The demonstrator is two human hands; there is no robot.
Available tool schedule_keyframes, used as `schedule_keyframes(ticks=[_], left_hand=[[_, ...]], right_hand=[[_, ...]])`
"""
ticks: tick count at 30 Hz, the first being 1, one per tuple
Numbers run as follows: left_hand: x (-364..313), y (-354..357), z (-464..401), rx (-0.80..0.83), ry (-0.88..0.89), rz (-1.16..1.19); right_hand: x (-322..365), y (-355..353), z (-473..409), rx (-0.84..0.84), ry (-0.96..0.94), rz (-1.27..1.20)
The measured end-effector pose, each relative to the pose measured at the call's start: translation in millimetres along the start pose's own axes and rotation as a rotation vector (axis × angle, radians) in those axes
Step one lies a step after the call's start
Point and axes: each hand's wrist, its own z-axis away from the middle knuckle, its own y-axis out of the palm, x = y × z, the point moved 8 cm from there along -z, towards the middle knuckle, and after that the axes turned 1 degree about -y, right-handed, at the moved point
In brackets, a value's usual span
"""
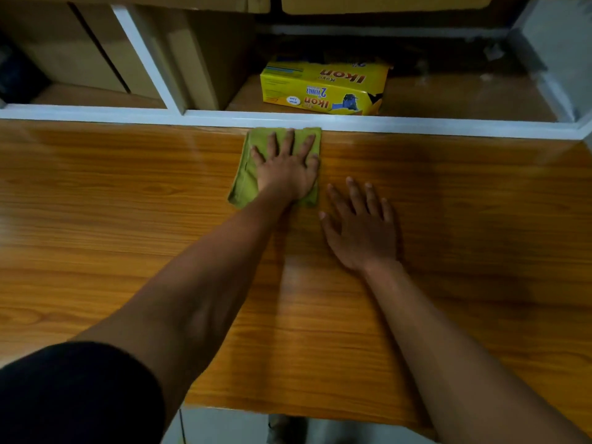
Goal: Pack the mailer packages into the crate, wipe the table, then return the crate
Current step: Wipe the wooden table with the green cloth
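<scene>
A folded green cloth [244, 181] lies on the wooden table [128, 219] near its far edge. My left hand [286, 169] presses flat on the cloth with straight, spread fingers. My right hand [360, 225] rests flat on the bare wood just right of the cloth, fingers straight and apart. No crate and no mailer packages are in view.
A white shelf frame [384, 125] borders the table's far edge. Behind it a yellow box [323, 88] sits on the shelf, with brown cardboard boxes [80, 52] to the left. The table's near edge [304, 415] is below my arms.
</scene>
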Motion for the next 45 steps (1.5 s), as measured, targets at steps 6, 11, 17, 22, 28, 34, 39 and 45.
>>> schedule_keyframes(ticks=[6,11,17,22,28,34,39,45], left_hand=[[10,9,106,-0.111,0.084,-0.017],[8,7,67,-0.116,0.083,0.001],[-1,0,10,-0.078,0.023,-0.013],[0,17,101,-0.059,0.124,0.005],[-21,7,-7,-0.028,0.093,-0.031],[-21,18,88,-0.11,0.103,-0.044],[-17,2,9,-0.052,-0.026,0.004],[-35,17,80,-0.062,-0.019,-0.024]], right_hand=[[-10,-6,-33,-0.063,0.034,-0.009],[-12,-3,-33,-0.068,0.037,0.009],[-12,-7,-31,-0.093,0.04,0.016],[-13,-6,-30,-0.096,0.043,0.008],[-16,-5,-28,-0.144,0.045,0.016],[-15,-8,-27,-0.132,0.045,-0.031],[-16,-5,-24,-0.103,0.033,-0.04],[-41,-10,17,-0.032,-0.007,-0.049]])
